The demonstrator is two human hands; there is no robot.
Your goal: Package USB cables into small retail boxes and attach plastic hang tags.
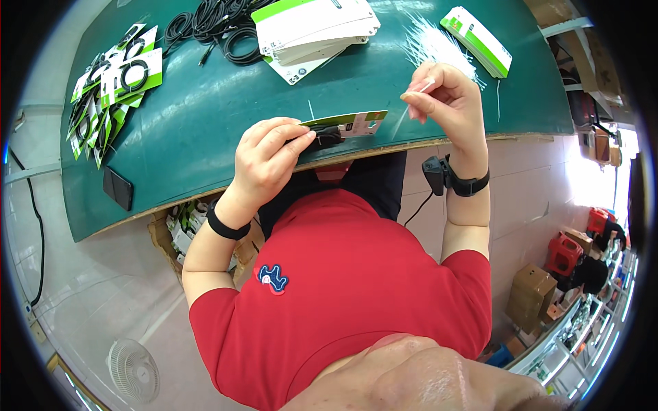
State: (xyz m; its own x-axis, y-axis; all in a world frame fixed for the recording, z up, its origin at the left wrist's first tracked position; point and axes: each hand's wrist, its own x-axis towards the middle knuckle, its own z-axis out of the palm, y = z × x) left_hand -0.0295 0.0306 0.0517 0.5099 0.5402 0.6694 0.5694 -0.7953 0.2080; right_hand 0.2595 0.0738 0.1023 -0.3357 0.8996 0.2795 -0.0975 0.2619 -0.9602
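Red shirt (349, 274): short-sleeved
Smooth green tabletop (199, 109): brown-edged
Left grip (267, 157): holding green-and-white card (363, 125), black cable (327, 138)
Right grip (449, 103): pinching thin white strip (399, 123)
Room: pale tiled floor (524, 181), round white fan (133, 370)

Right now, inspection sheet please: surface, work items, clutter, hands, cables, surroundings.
Surface: green tabletop, glossy.
Work items: card with coiled black cable; card stack and heap of white strips, far side; carded cables piled left.
Clutter: dark flat device, left.
Hands: left hand holds the card; right hand pinches a thin whitish strip, apart from the card.
Cables: loose black coils, far side; thin cord hanging from right-wrist device.
Surroundings: white fan, lower left; cardboard box, lower right.
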